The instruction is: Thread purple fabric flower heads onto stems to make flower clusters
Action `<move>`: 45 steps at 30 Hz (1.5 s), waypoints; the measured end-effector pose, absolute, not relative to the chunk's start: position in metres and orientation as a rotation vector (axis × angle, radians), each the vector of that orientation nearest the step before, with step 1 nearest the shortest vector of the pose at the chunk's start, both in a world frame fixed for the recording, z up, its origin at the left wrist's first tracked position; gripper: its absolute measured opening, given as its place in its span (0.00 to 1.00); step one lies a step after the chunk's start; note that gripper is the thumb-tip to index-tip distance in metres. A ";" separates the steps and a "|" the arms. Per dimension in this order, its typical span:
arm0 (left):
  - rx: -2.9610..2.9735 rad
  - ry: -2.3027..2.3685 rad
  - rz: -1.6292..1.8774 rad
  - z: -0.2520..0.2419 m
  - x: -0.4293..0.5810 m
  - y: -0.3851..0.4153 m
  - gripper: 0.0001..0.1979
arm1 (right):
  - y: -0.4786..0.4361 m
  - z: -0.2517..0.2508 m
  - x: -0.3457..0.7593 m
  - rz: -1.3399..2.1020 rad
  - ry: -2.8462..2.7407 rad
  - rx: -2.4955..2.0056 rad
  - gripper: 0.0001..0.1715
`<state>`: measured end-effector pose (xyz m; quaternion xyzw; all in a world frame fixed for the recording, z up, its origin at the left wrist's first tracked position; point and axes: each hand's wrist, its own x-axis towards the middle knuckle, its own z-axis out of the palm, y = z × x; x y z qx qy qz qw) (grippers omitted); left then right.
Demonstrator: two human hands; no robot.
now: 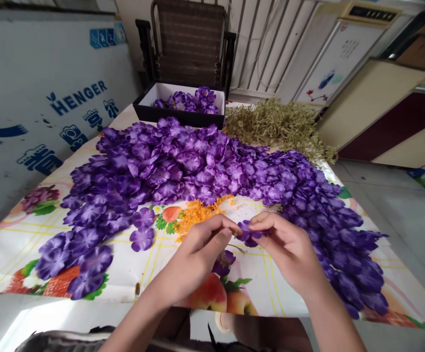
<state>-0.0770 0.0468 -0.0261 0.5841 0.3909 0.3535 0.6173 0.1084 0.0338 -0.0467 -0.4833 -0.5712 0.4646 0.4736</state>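
Over the table's near middle, my right hand (pixel 289 252) pinches a purple artificial flower (pixel 249 233) between thumb and fingers. My left hand (pixel 201 254) is closed at the left side of this flower, its fingertips together on a thin stem that is barely visible. Just below the left fingers shows another purple flower (pixel 224 262), partly covered by the hand; whether it is held I cannot tell. Behind my hands lies a small heap of orange stamens (pixel 198 215). A wide pile of loose purple petal pieces (pixel 190 164) curves around them from left to right.
A black box (pixel 179 117) with white inside holds finished-looking purple flowers (pixel 188 101) at the back. Beside it sits a bundle of dry green stems (pixel 278 124). A brown chair (pixel 188 44) stands behind the fruit-patterned tablecloth (pixel 176 281); a white lettered panel (pixel 51 73) borders the left.
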 end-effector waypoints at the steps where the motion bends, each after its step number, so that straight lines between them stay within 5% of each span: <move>1: 1.316 0.890 0.793 -0.027 -0.077 0.047 0.09 | 0.034 -0.047 0.109 1.172 -1.340 -1.122 0.03; 7: 1.287 0.795 0.737 -0.031 -0.078 0.046 0.10 | 0.030 -0.041 0.110 1.383 -1.274 -0.811 0.05; 20: 1.423 0.736 0.785 -0.033 -0.095 0.046 0.09 | 0.021 -0.027 0.092 0.933 -1.682 -0.943 0.12; 45: 1.729 0.744 0.798 -0.027 -0.108 0.042 0.07 | 0.017 -0.025 0.079 1.165 -1.727 -1.010 0.12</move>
